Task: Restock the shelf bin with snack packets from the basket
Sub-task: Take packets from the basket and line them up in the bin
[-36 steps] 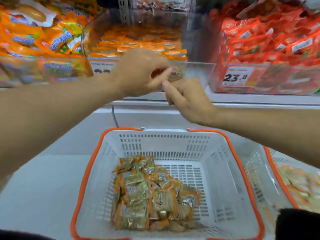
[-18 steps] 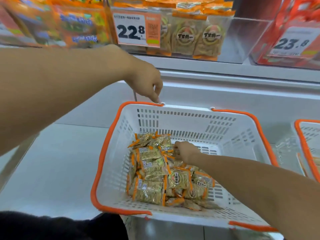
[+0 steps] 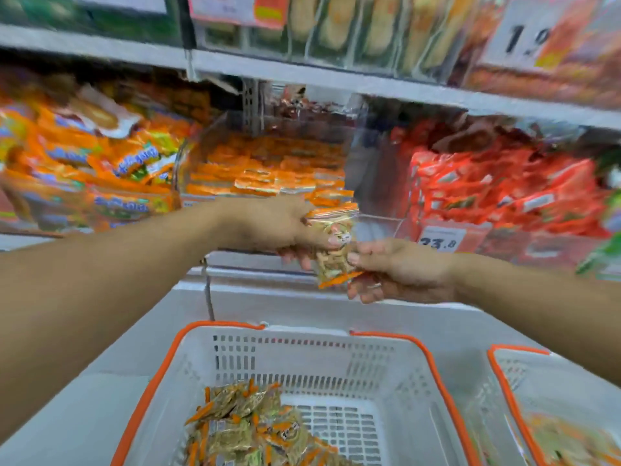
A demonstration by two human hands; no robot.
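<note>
Midway between basket and shelf, both my hands meet on one snack packet [image 3: 332, 250], a clear pouch with orange sealed ends, held upright in front of the shelf edge. My left hand [image 3: 272, 227] reaches in from the left with its grip closed around the packet's upper half, thumb across the front and fingers behind. My right hand [image 3: 400, 269] comes in from the right and pinches the packet's lower right edge, the remaining fingers curled loosely beneath it. Just behind the packet stands the clear shelf bin [image 3: 268, 163], already holding flat rows of matching orange-edged packets; the held packet's top sits level with the bin's front lip, not yet inside. Below my arms, the white basket [image 3: 302, 361] with its orange rim rests on the pale tabletop [image 3: 84, 415], and a heap of basket packets [image 3: 248, 428] lies against its left side. A second orange-rimmed basket [image 3: 524, 375] sits just beside it on the right, its contents blurred. Orange snack bags [image 3: 100, 156] fill the bin to the left, red bags [image 3: 497, 186] the one to the right, above a price tag [image 3: 440, 242] reading 23.8
</note>
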